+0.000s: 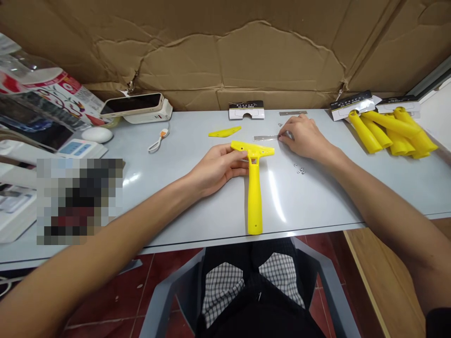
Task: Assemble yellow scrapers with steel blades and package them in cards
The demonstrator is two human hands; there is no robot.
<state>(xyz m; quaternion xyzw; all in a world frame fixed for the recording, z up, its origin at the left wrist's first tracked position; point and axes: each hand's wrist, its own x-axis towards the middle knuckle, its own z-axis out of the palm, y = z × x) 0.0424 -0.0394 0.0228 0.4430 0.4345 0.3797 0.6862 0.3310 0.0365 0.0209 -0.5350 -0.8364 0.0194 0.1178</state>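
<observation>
In the head view my left hand (221, 169) grips a yellow scraper handle (255, 197) by its wide T-shaped head, the shaft pointing towards me. My right hand (302, 136) pinches the right end of a thin metal blade (265, 138) lying at the table's middle. Behind it lies a second metal blade (293, 113). Left of the blades rests a loose yellow cover plate (224, 132). Several small screws (300, 169) are scattered below my right hand, and a few more small metal pieces (280, 125) sit between the two blades.
Several yellow handles (398, 131) are piled at the right with black-and-white header cards (352, 105). Another card (246, 110) stands against the cardboard (218, 56). At left are a phone (132, 104) on a white box, a mouse (97, 135), a short cable (158, 141) and a plastic bottle (45, 84).
</observation>
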